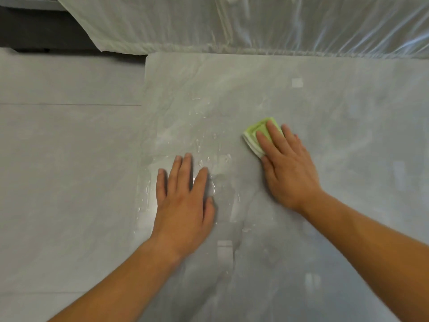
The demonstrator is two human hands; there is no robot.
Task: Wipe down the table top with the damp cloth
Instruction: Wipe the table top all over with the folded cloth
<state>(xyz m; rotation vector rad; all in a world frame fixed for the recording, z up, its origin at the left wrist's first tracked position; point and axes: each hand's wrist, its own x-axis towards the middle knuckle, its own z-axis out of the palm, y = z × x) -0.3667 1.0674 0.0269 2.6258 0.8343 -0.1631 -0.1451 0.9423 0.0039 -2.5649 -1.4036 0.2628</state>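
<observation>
A folded green cloth [254,133] with a white underside lies on the glossy grey table top [336,126]. My right hand [287,163] presses flat on the cloth with straight fingers, covering its near right half. My left hand [185,198] rests flat on the table near its left edge, fingers spread, holding nothing. Water droplets and streaks shine on the surface between and ahead of the hands.
The table's left edge [145,126] runs from top to bottom, with grey tiled floor [69,147] beyond it. At the far side, a clear plastic sheet [255,24] drapes over furniture along the table's back edge.
</observation>
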